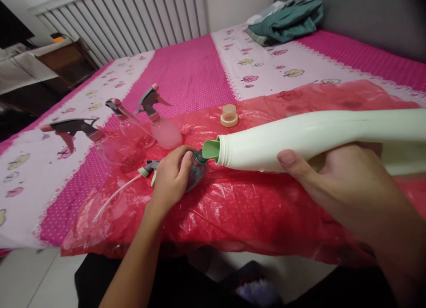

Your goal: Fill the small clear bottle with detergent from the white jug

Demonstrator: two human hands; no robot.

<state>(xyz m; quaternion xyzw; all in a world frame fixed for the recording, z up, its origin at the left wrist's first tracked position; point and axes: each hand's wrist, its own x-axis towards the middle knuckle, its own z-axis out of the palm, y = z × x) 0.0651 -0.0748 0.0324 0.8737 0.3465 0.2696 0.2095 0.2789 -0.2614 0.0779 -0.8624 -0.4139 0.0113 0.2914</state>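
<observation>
My right hand [346, 179] grips the handle of a large pale-green jug [286, 137], tipped on its side with its mouth to the left. The jug's green pouring spout [211, 149] reaches the neck of a clear spray bottle [197, 172] with a green collar. My left hand [175, 172] is wrapped round that bottle near its neck, hiding part of it. Just left of this hand lies a loose spray head [150, 168] in grey and green, its thin white tube stretching toward me. Whether liquid is flowing cannot be made out.
A translucent cap [229, 116] stands on the red plastic sheet [253, 210] over the bed. Several sprayers with grey and pink heads are at the left, one a pink bottle [167, 132]. Folded clothes [288, 21] lie at the back; the bed's front edge is near my legs.
</observation>
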